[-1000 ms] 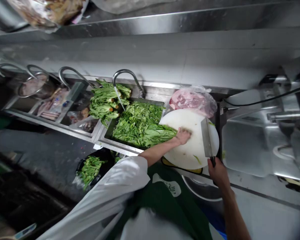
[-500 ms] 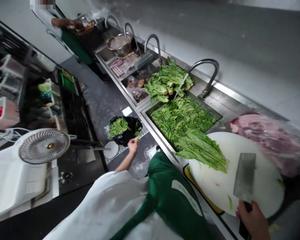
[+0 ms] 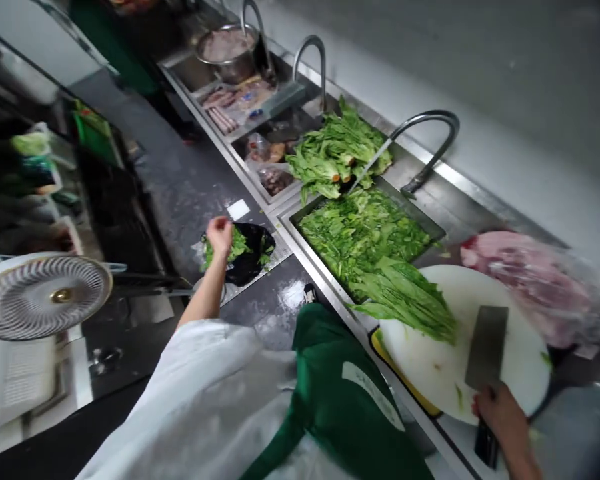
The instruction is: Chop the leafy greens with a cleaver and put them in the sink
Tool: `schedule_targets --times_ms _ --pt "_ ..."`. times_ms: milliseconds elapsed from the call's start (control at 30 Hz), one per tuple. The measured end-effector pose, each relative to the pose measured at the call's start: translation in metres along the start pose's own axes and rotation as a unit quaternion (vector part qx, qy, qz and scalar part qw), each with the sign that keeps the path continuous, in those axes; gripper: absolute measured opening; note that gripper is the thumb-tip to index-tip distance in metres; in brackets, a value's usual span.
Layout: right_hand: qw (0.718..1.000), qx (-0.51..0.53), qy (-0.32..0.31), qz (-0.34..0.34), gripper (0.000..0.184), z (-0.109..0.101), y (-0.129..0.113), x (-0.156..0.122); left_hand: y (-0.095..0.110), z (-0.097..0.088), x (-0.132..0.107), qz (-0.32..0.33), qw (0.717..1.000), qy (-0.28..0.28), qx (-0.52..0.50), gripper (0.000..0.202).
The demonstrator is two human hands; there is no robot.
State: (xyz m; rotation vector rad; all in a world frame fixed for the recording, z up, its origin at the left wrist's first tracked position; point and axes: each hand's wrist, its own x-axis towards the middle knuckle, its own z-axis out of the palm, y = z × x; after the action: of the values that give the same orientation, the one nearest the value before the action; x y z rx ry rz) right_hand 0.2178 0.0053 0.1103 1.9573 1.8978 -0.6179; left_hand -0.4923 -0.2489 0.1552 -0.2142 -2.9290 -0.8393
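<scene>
My right hand [image 3: 500,415] grips the black handle of a cleaver [image 3: 488,347]. Its broad blade rests over a round white cutting board [image 3: 430,360]. A bunch of long leafy greens [image 3: 415,297] lies across the board's edge and the sink. To the left, my left hand [image 3: 220,235] is held out over a black bin bag [image 3: 255,250] with leaf scraps [image 3: 239,244] in it. Its fingers are curled together; anything between them is hidden. Cut greens [image 3: 365,230] fill the sink basin, where water runs from a curved tap [image 3: 430,120].
Whole leafy heads [image 3: 337,153] are piled behind the basin. Wrapped raw meat [image 3: 530,280] lies right of the board. Further basins hold packaged food and a steel pot [image 3: 227,57]. A fan [image 3: 55,297] stands at left. A co-worker in a green apron [image 3: 113,47] stands at the far end.
My left hand has moved left and up from the bag's near side to above its left part. The small pale bit it held is out of sight. The cleaver stays over the board.
</scene>
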Motion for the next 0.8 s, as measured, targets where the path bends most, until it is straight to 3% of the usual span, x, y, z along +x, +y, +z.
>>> schedule_targets --times_ms 33,67,200,233,300,367,433,500,533,667,800 --pt "1.0 0.007 0.006 0.013 0.031 -0.002 -0.004 -0.002 0.025 0.029 -0.019 0.057 0.99 -0.121 -0.049 0.021" --pt "1.0 0.013 0.015 0.021 0.033 -0.003 -0.007 -0.004 0.052 0.058 -0.042 0.094 0.971 -0.206 -0.08 0.021" --pt "0.998 0.046 0.023 0.039 0.039 0.002 -0.013 -0.008 0.152 0.162 -0.15 0.178 0.894 -0.389 -0.135 0.019" --pt "0.998 0.053 0.017 0.043 0.04 0.003 -0.014 -0.009 0.172 0.181 -0.174 0.224 0.857 -0.442 -0.141 0.026" --pt "0.997 0.063 0.01 0.048 0.041 0.004 -0.016 -0.011 0.203 0.205 -0.216 0.33 0.801 -0.475 -0.154 0.041" --pt "0.996 0.07 0.017 0.048 0.042 0.003 -0.018 -0.013 0.222 0.213 -0.256 0.458 0.741 -0.465 -0.158 0.058" --pt "0.996 0.071 0.026 0.045 0.043 0.001 -0.019 -0.016 0.232 0.212 -0.294 0.582 0.662 -0.451 -0.143 0.08" --pt "0.997 0.054 0.042 0.038 0.042 0.0 -0.018 -0.019 0.235 0.211 -0.326 0.665 0.587 -0.451 -0.101 0.099" --pt "0.997 0.034 0.055 0.033 0.041 0.001 -0.016 -0.021 0.235 0.211 -0.338 0.685 0.566 -0.452 -0.074 0.103" --pt "0.988 -0.062 0.129 0.054 0.047 0.008 -0.004 -0.029 0.239 0.221 -0.37 0.719 0.551 -0.424 0.006 0.109" --pt "0.979 -0.06 0.159 0.113 0.056 0.023 0.005 -0.03 0.247 0.217 -0.411 0.746 0.546 -0.382 0.016 0.102"
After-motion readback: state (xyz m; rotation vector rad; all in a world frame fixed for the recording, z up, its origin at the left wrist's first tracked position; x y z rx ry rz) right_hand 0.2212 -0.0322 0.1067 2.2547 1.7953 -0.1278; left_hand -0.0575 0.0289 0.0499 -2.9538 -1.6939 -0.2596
